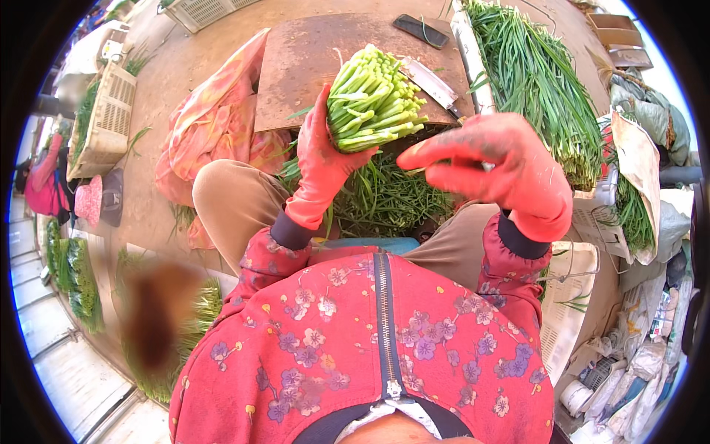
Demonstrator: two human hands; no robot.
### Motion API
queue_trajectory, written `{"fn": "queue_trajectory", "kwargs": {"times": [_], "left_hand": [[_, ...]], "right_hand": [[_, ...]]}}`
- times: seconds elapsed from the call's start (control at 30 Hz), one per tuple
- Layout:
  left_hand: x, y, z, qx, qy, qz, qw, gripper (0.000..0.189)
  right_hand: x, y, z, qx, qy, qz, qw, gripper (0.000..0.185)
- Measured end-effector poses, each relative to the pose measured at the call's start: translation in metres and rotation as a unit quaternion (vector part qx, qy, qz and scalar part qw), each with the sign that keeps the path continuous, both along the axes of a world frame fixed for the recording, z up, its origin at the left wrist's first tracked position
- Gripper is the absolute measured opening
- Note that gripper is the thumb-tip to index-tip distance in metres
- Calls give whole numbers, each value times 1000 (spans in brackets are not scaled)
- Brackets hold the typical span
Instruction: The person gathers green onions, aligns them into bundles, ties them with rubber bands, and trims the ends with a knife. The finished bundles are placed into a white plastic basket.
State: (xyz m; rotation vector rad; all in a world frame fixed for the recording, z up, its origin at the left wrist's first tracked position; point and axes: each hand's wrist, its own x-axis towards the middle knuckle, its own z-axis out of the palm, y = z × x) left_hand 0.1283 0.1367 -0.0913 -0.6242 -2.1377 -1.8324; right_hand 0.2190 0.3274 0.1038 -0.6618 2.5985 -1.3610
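Note:
My left hand (327, 158), in a red rubber glove, grips a thick bunch of pale-green leafy-vegetable stems (377, 102), probably chives, with the cut ends facing up and right. To the right of the bunch is my right hand (488, 164), gloved alike and stained dark on the fingers. Its fingers are bent, and whether a thin stalk lies between them is unclear. Behind the bunch, a cleaver (430, 83) rests on a rusty brown board (310, 61). A heap of loose green leaves (394, 194) lies below my hands, between my knees.
A phone (420, 30) lies on the board's far edge. Long green chives (532, 83) fill a container at right, near a white plastic crate (599, 216). An orange patterned cloth (213, 122) is left of the board. Another crate (108, 111) stands farther left; a blurred brown shape (158, 311) hides some greens.

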Motion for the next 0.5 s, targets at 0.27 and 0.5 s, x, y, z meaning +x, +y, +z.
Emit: {"fn": "queue_trajectory", "kwargs": {"times": [0.27,0.5], "left_hand": [[5,-5,-9,-111,117,121,979,105],[7,-16,-25,-132,122,167,969,103]], "right_hand": [[-30,-41,-53,190,135,-241,942,22],[-52,-54,-97,268,299,-201,894,33]]}}
